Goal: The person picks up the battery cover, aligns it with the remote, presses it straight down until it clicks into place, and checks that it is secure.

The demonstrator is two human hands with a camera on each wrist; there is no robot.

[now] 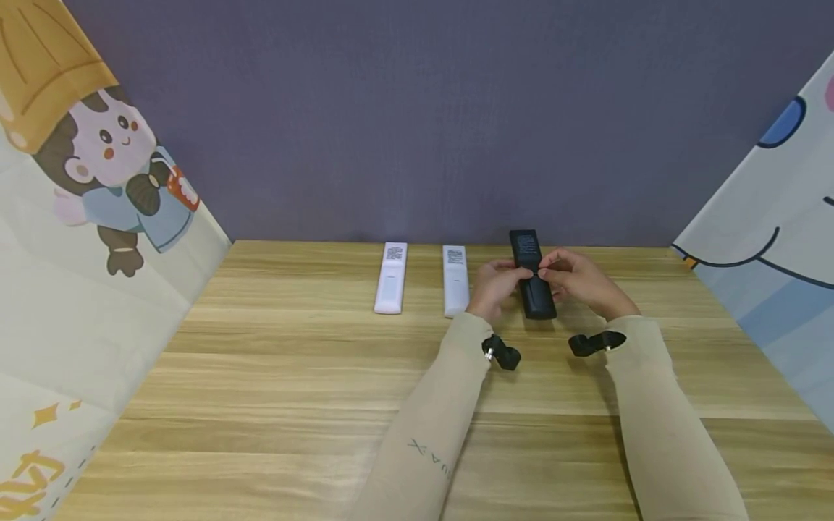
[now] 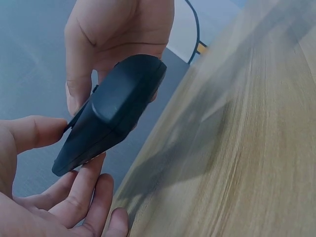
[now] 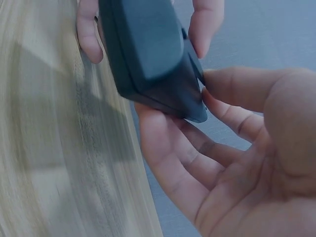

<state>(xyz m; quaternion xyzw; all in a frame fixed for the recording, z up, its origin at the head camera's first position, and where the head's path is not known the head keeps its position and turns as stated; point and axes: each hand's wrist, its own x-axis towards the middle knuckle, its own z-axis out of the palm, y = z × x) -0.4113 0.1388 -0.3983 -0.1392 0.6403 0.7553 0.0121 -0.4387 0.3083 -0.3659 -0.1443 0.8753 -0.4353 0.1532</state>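
Observation:
Both hands hold a black remote control (image 1: 538,300) above the table, its back with printed text facing up. The left hand (image 1: 496,287) grips it from the left, thumb on the back and fingers underneath. From the right, the right hand (image 1: 583,282) grips it likewise, its thumb close to the other. In the left wrist view a thin flap, apparently the battery cover (image 2: 78,117), stands slightly raised at the thumb tips. Whatever lies under that cover is hidden. A white remote control (image 1: 456,282) lies back-up just left of the left hand.
Another white remote control (image 1: 391,281) lies further left, also back-up. The wooden table (image 1: 293,362) ends at a dark grey panel (image 1: 417,130). Printed cloths (image 1: 59,311) flank both sides. Small black cameras (image 1: 503,352) sit on the wrists.

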